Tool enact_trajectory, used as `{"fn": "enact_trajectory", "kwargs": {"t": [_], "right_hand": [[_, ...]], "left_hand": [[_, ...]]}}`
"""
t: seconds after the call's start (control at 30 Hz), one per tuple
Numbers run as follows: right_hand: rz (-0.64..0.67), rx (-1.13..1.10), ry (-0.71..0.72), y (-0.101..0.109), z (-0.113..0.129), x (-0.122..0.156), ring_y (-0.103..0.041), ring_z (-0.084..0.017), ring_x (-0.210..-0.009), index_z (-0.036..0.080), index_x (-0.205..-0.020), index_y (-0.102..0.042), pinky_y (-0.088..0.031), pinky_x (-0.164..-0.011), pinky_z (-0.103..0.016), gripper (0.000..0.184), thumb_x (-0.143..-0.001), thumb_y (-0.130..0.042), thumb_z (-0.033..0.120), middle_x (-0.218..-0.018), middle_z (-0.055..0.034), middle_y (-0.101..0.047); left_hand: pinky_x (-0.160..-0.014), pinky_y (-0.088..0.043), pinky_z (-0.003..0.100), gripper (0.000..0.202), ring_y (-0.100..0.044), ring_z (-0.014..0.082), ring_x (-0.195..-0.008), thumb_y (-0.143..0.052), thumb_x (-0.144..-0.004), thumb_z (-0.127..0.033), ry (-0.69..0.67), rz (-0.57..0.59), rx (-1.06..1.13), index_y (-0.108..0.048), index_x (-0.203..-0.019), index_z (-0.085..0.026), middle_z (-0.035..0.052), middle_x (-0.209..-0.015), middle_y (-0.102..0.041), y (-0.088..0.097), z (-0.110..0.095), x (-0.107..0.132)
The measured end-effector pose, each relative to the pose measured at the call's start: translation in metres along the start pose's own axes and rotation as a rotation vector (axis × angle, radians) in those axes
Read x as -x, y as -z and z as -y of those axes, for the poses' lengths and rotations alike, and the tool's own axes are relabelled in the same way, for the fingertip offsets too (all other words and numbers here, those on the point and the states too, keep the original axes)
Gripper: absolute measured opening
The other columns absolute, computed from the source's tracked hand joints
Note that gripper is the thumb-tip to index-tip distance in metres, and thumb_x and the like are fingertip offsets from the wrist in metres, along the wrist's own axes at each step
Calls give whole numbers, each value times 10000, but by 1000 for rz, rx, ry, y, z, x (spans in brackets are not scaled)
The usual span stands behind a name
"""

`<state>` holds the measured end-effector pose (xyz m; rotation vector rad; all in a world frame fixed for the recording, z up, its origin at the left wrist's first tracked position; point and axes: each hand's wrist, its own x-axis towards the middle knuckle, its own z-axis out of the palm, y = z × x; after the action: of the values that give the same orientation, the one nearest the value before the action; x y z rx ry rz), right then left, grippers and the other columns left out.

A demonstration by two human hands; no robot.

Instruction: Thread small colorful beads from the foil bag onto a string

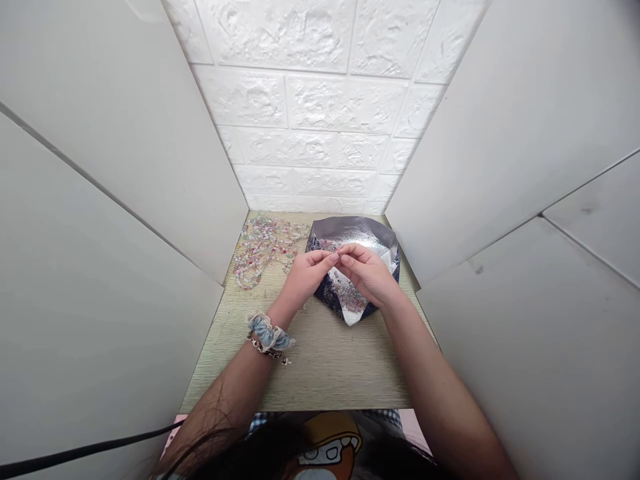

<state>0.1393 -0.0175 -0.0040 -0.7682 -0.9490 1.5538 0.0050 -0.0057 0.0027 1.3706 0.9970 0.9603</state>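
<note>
My left hand (316, 267) and my right hand (365, 268) meet fingertip to fingertip over a silver-lined bag (350, 230). Both are closed in a pinch, and whatever lies between the fingertips is too small to make out. Inside the bag, under my hands, loose beads (350, 295) in pink and pale tones show. The bag's outside is dark blue with a pattern. To the left of my hands lies a tangled heap of beaded strings (267, 247) in mixed pastel colours. A blue scrunchie (270, 332) and a chain bracelet are around my left wrist.
The light wooden tabletop (335, 367) is narrow, with grey panels (200, 167) rising close on both sides. A white brick-patterned wall (310, 147) closes off the back. A black cable (90, 448) crosses the lower left.
</note>
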Motion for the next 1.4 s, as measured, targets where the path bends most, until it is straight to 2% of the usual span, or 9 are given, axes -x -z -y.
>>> {"fn": "enact_trajectory", "kwargs": {"t": [0.2, 0.4, 0.63, 0.9, 1.0, 1.1, 1.17, 1.27, 1.4], "right_hand": [[-2, 65, 4, 1, -2, 0, -501, -90, -742, 197, -714, -574, -393, -801, -256, 105, -654, -646, 244, -723, 26, -534], [4, 286, 86, 6, -4, -2, -509, -104, -734, 194, -765, -567, -401, -756, -270, 90, -708, -588, 260, -723, 19, -541], [-104, 561, 156, 1, 0, -1, -529, -125, -697, 169, -770, -580, -424, -675, -269, 101, -703, -561, 243, -723, -9, -579], [-155, 675, 296, 1, 1, 1, -534, -130, -692, 169, -711, -596, -432, -643, -259, 84, -715, -545, 236, -705, -10, -579], [-131, 674, 346, 0, 2, 1, -544, -142, -754, 180, -700, -611, -444, -682, -271, 77, -713, -551, 227, -743, -18, -577], [-140, 687, 368, 0, 2, 2, -540, -162, -866, 197, -719, -640, -453, -733, -288, 82, -706, -566, 229, -880, -42, -559], [-165, 705, 372, -1, 3, 2, -522, -172, -930, 212, -734, -652, -448, -768, -299, 88, -705, -572, 235, -959, -48, -536], [-177, 739, 381, -2, 5, 4, -490, -186, -996, 222, -736, -659, -426, -812, -314, 92, -704, -575, 241, -1002, -50, -529], [-175, 715, 370, -2, 7, 5, -485, -194, -988, 212, -718, -644, -444, -744, -303, 105, -716, -559, 273, -1043, -54, -505]], "left_hand": [[-458, -261, 197, 286, -259, 44, -414, -544, -693, -394, 3, -10, 8, -628, -730, -123, -68, -398, -307, 0, 1, 0], [-435, -233, 196, 283, -246, 39, -401, -558, -679, -390, 25, -32, 34, -623, -698, -115, -68, -392, -298, -1, 1, -1], [-381, -144, 184, 310, -194, 19, -367, -568, -663, -421, 87, -31, 90, -590, -685, -112, -81, -400, -248, -1, 5, -2], [-332, -110, 160, 269, -179, 5, -324, -604, -647, -387, 191, 60, 276, -545, -696, -129, -96, -401, -223, -1, 3, -1], [-313, -139, 150, 261, -260, -1, -314, -575, -675, -389, 178, 96, 321, -524, -702, -135, -75, -458, -319, -2, 4, -1], [-303, -202, 147, 285, -457, 30, -397, -517, -711, -422, 155, 95, 338, -523, -774, -144, -11, -654, -489, -3, 5, -2], [-304, -235, 147, 307, -533, 62, -470, -498, -717, -436, 165, 102, 342, -527, -830, -152, 14, -752, -521, -3, 5, -2], [-327, -274, 137, 311, -565, 79, -529, -516, -705, -426, 163, 121, 325, -539, -836, -145, 20, -760, -529, -3, 4, -1], [-357, -300, 131, 324, -555, 71, -537, -535, -691, -429, 138, 128, 283, -559, -811, -128, 24, -722, -536, -3, 2, 0]]}}
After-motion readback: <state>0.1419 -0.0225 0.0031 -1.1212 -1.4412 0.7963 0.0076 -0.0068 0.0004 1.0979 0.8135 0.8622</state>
